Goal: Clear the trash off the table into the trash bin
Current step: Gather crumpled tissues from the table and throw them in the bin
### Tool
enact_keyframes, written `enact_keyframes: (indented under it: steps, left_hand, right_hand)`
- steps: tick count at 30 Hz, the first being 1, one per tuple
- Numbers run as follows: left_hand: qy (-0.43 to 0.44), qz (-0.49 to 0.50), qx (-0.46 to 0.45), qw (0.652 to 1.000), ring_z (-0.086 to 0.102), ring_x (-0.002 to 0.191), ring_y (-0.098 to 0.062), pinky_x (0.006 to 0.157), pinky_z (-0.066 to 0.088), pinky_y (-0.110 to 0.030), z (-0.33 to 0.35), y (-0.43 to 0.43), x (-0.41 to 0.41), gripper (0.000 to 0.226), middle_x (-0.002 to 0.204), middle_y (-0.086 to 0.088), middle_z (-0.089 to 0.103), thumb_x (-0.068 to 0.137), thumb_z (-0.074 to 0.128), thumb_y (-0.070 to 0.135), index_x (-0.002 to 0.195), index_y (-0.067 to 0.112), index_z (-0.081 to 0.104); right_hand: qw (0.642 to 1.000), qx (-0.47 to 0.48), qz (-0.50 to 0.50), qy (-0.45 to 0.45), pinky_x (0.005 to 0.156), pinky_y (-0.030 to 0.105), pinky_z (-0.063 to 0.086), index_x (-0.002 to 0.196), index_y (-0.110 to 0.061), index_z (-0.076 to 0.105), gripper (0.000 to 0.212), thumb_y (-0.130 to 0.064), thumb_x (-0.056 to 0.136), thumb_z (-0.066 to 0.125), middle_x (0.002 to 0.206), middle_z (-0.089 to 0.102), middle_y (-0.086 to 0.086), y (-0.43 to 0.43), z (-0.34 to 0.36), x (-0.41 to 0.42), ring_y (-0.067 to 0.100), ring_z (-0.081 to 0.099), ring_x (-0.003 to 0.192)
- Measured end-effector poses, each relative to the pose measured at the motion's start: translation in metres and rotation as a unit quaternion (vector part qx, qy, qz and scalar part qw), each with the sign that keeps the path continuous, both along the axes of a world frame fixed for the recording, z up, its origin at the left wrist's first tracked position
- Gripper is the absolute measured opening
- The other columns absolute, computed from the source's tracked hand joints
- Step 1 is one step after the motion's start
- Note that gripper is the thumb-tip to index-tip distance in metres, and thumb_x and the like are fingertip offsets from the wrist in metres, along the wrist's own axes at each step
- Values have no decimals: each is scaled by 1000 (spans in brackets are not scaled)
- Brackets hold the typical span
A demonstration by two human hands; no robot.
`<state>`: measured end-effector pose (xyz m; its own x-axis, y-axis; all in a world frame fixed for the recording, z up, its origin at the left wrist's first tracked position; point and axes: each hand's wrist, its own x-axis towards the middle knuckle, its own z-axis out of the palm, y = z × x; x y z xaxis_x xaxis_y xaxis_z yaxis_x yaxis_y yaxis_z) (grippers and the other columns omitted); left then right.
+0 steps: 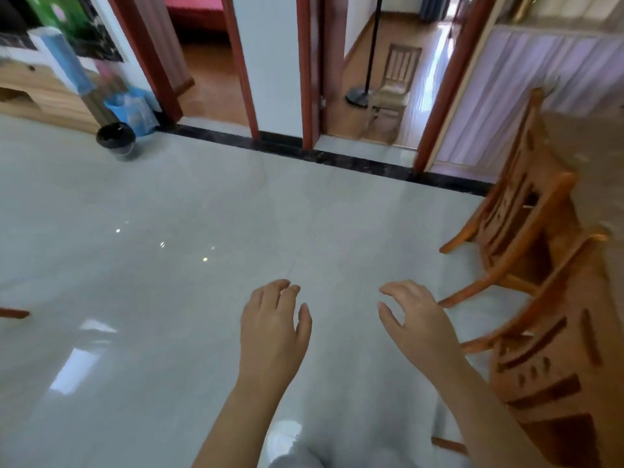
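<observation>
Left hand (273,329), right hand (417,320) nearest, both empty, fingers relaxed and slightly apart, pinching nothing. Trash bin (116,140) far left by wall, well apart. Table, trash out of view; remaining work unclear, likely between trips.

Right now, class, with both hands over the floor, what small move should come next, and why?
Probably turn to look for trash on the table: the left hand and right hand are open and empty, the trash bin stands off across the floor, and no trash is in view.
</observation>
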<state>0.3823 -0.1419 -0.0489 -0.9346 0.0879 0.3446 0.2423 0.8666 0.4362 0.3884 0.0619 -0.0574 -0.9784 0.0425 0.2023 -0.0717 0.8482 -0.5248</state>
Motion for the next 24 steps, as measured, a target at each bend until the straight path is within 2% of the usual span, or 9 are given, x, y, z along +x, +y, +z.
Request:
enact_keyframes:
  steps: [8, 17, 20, 24]
  left_hand:
    - [-32, -143, 12, 989, 62, 87, -30, 75, 49, -36, -9, 95, -136, 36, 98, -12, 67, 82, 43, 27, 96, 4, 66]
    - [-1, -258, 19, 966, 62, 86, -29, 76, 49, -34, 19, 264, -288, 36, 97, -12, 67, 83, 42, 27, 97, 3, 65]
    - [-3, -275, 28, 961, 62, 89, -29, 79, 48, -35, 19, 307, -328, 31, 98, -13, 67, 83, 48, 23, 98, 3, 66]
    - [-20, -298, 32, 954, 62, 89, -30, 81, 45, -33, 8, 352, -374, 27, 99, -13, 67, 78, 56, 18, 99, 4, 66]
  right_hand:
    - [989, 15, -145, -28, 77, 27, 42, 98, -6, 64, 19, -14, 80, 64, 96, 67, 12, 93, -2, -80, 26, 62, 88]
    - [967, 37, -250, 27, 73, 33, 48, 98, -4, 63, 20, -13, 80, 65, 95, 66, 14, 244, 33, -195, 27, 62, 84]
    - [957, 50, -284, 12, 73, 25, 42, 96, -9, 63, 16, -20, 84, 61, 94, 66, 9, 287, 36, -225, 23, 60, 84]
    - [950, 59, -307, 16, 81, 3, 31, 93, -9, 64, 22, -27, 84, 54, 90, 67, 8, 319, 38, -255, 15, 58, 78]
